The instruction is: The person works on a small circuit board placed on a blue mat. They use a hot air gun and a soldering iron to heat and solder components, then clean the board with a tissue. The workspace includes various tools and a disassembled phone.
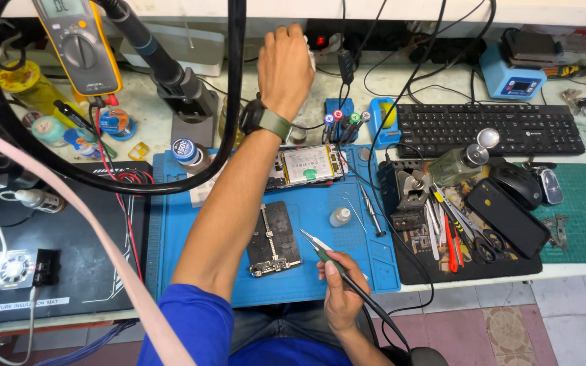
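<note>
At the far edge of the worktop (157, 108), the left hand (285, 64) reaches over the blue mat (347, 264) and closes on something white, perhaps a tissue or a cloth; only a small corner of it shows beside the fingers, so I cannot tell for sure what it is. Near the front edge, the right hand (342, 295) holds a soldering iron (330, 261) like a pen, its grip closed around the handle, and the tip points toward the small circuit board (272, 237) that lies on the mat just beside it. The tip is near the board but does not touch it.

Judging from this, the soldering on the board is paused while the left hand fetches a wiping material. The next move probably calls for bringing the white thing back across the opened phone (306, 166) without knocking the small bottle (340, 217) or the screwdriver (372, 213), and for keeping the hot tip steady and away from the arm.

Several things are hard to read. A thick black cable (235, 81) and a microscope arm (164, 68) cross the view and hide part of the far left side of the mat. A pale strap (69, 217) close to the camera covers the left mat. The left hand's palm side is turned away, so how firmly it grips is not visible.
</note>
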